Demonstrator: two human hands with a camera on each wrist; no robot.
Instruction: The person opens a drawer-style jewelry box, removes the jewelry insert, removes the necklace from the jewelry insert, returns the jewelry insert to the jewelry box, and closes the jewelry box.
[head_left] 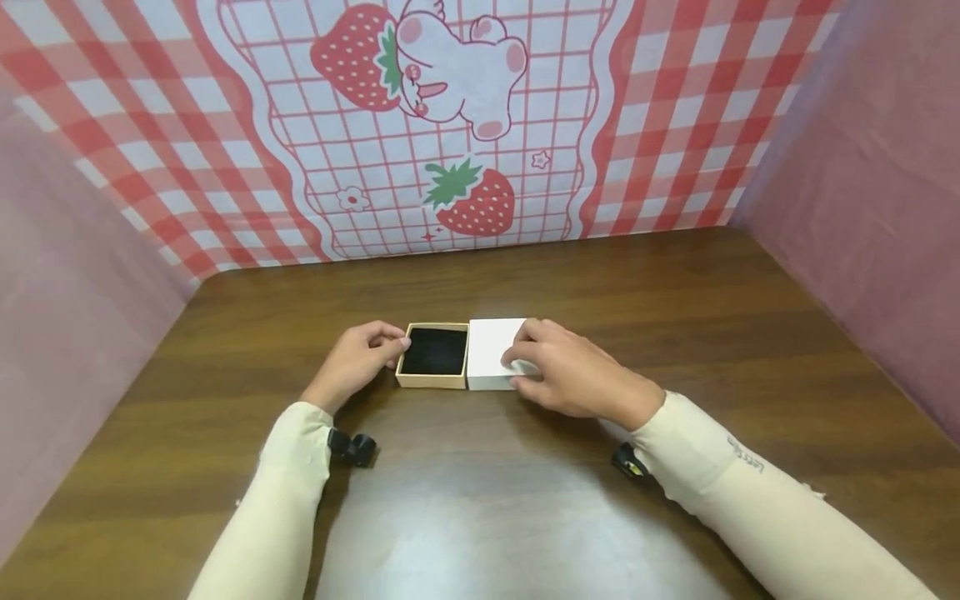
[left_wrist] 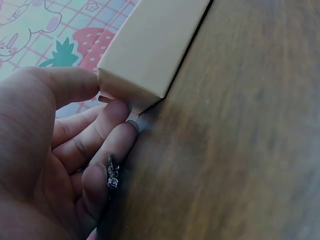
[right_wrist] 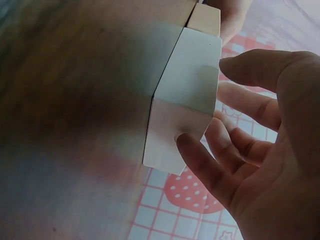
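Observation:
A small tan cardboard box base (head_left: pixel 442 383) with a black pad (head_left: pixel 433 351) inside sits on the table. Against its right side stands a white box lid (head_left: pixel 489 346), flat face up. My left hand (head_left: pixel 363 357) grips the base's left wall, thumb at the rim and fingertips against the outside. A small silver piece of jewellery with a clear stone (left_wrist: pixel 113 175) shows beside the curled little finger; whether that finger holds it, I cannot tell. The right hand (head_left: pixel 570 368) holds the lid at its right end; one fingertip touches the end face (right_wrist: pixel 172 135).
The brown wooden table (head_left: pixel 487 475) spreads around the boxes. Behind it hangs a red-checked cloth (head_left: pixel 667 125) with strawberries. Pinkish walls (head_left: pixel 885 208) border both sides. Small black cameras (head_left: pixel 352 448) are strapped at the cuffs.

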